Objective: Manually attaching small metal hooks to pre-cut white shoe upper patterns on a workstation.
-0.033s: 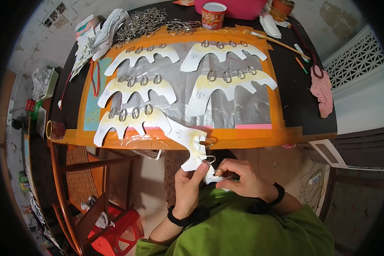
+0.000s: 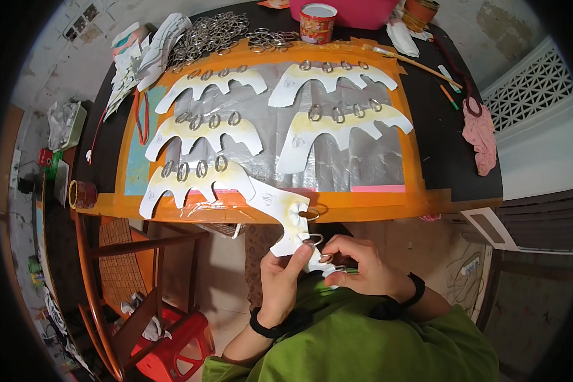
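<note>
A white scalloped piece [image 2: 288,219], yellowish on one side, slants off the table's front edge toward me. My left hand [image 2: 281,280] grips its lower part, thumb on top. The fingers of my right hand [image 2: 358,262] are closed on the folded end of the same piece, beside a metal ring [image 2: 325,258]. Two more rings [image 2: 316,214] stick out from folds along its edge. Just beyond, another scalloped white piece [image 2: 226,175] with several rings lies on the table, touching the held one. What my right fingertips pinch is partly hidden.
More ringed white pieces [image 2: 331,130] lie on the orange-taped plastic sheet [image 2: 267,118]. At the back are a heap of metal rings [image 2: 213,35], a red tub [image 2: 317,25] and a brush [image 2: 420,67]. A wooden chair [image 2: 99,293] and red stool [image 2: 184,347] stand at my left.
My right fingers have shifted very slightly at the folded end, and a little more of the white strip shows there. My left hand keeps its place.
</note>
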`<state>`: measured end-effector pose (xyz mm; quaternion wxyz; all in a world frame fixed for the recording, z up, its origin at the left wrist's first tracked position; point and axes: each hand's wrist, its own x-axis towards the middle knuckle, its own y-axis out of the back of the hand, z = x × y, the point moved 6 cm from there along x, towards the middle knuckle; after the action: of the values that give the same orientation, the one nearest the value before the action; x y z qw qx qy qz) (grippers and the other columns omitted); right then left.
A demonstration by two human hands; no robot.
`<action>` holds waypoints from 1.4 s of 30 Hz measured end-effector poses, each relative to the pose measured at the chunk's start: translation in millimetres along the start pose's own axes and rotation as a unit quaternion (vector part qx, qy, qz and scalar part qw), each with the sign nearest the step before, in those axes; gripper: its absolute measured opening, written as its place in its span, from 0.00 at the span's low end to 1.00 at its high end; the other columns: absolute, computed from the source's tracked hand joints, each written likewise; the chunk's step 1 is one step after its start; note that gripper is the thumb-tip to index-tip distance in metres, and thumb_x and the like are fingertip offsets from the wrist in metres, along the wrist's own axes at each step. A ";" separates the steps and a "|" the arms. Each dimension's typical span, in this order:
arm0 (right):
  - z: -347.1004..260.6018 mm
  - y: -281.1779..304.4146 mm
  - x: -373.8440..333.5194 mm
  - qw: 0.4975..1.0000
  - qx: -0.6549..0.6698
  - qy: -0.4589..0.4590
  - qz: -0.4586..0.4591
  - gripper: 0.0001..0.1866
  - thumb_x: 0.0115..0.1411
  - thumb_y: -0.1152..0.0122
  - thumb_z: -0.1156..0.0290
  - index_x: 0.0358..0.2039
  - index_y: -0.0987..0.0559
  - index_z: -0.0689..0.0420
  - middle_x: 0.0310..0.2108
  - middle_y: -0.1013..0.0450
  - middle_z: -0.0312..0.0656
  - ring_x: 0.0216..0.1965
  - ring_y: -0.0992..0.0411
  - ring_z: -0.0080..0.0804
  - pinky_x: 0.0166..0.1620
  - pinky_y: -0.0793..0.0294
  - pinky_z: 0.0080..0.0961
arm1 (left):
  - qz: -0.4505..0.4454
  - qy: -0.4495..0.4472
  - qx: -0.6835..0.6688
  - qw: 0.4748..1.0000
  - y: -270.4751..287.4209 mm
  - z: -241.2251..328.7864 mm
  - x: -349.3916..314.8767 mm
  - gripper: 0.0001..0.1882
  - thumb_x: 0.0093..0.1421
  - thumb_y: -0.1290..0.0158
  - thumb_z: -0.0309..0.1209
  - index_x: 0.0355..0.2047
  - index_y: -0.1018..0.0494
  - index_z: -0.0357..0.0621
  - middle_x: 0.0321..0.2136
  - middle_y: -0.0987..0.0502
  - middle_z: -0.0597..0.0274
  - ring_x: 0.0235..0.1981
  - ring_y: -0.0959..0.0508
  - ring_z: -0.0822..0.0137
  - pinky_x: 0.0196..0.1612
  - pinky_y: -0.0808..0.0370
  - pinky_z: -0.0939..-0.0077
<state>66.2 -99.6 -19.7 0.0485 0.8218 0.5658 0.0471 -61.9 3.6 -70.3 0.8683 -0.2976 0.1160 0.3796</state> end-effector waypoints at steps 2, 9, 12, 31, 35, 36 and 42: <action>3.0 -1.8 0.4 0.999 0.021 -0.019 0.041 0.12 0.62 0.26 0.72 0.36 0.23 0.62 0.32 0.25 0.39 0.31 0.25 0.28 0.36 0.25 0.27 | -0.027 -0.008 0.007 1.000 -6.2 3.1 -2.9 0.15 0.68 0.38 0.27 0.53 0.23 0.36 0.47 0.17 0.60 0.45 0.18 0.72 0.52 0.22 0.74; 3.0 2.4 1.1 0.998 0.002 -0.050 0.033 0.10 0.63 0.28 0.75 0.37 0.23 0.63 0.33 0.25 0.39 0.32 0.26 0.24 0.36 0.25 0.23 | -0.089 -0.007 -0.017 0.996 -7.2 19.9 2.7 0.12 0.65 0.35 0.22 0.48 0.19 0.37 0.44 0.16 0.65 0.45 0.20 0.78 0.50 0.23 0.79; -2.4 9.0 2.1 0.997 -0.042 -0.060 -0.003 0.09 0.64 0.29 0.75 0.39 0.22 0.63 0.34 0.23 0.40 0.33 0.24 0.25 0.37 0.24 0.24 | -0.111 0.015 0.016 0.994 -2.8 23.5 5.9 0.13 0.63 0.34 0.22 0.47 0.19 0.37 0.43 0.16 0.66 0.42 0.20 0.79 0.47 0.23 0.81; -15.8 2.1 11.4 0.995 -0.088 0.018 0.035 0.07 0.65 0.33 0.75 0.40 0.22 0.62 0.33 0.23 0.45 0.32 0.22 0.40 0.36 0.23 0.33 | -0.077 0.041 -0.124 0.988 -8.4 6.4 4.8 0.13 0.66 0.37 0.26 0.50 0.22 0.39 0.47 0.20 0.65 0.47 0.21 0.72 0.55 0.27 0.72; -9.5 4.4 9.8 0.998 -0.036 -0.026 0.050 0.11 0.66 0.33 0.75 0.47 0.19 0.62 0.35 0.22 0.43 0.34 0.21 0.30 0.38 0.21 0.27 | -0.078 -0.012 0.015 0.997 -2.5 16.7 1.5 0.18 0.64 0.37 0.19 0.54 0.26 0.38 0.51 0.21 0.61 0.48 0.21 0.72 0.55 0.25 0.71; -7.4 5.1 9.6 0.997 -0.031 -0.040 0.050 0.12 0.66 0.32 0.75 0.49 0.19 0.62 0.35 0.22 0.43 0.35 0.21 0.28 0.39 0.21 0.25 | -0.050 -0.037 0.018 0.998 1.0 19.2 -0.4 0.21 0.64 0.37 0.18 0.56 0.28 0.38 0.50 0.21 0.61 0.48 0.21 0.71 0.55 0.24 0.71; -5.3 11.6 6.4 0.997 -0.027 -0.052 0.048 0.12 0.64 0.33 0.78 0.48 0.16 0.62 0.33 0.21 0.40 0.33 0.22 0.24 0.39 0.21 0.21 | 0.191 -0.295 0.048 0.935 21.2 43.0 -15.4 0.35 0.58 0.33 0.20 0.60 0.41 0.42 0.64 0.35 0.53 0.65 0.35 0.59 0.68 0.37 0.63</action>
<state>78.5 -97.6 -12.8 0.0978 0.8475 0.5212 0.0220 -88.9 31.9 -38.6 0.7880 -0.1028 -0.0726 0.6027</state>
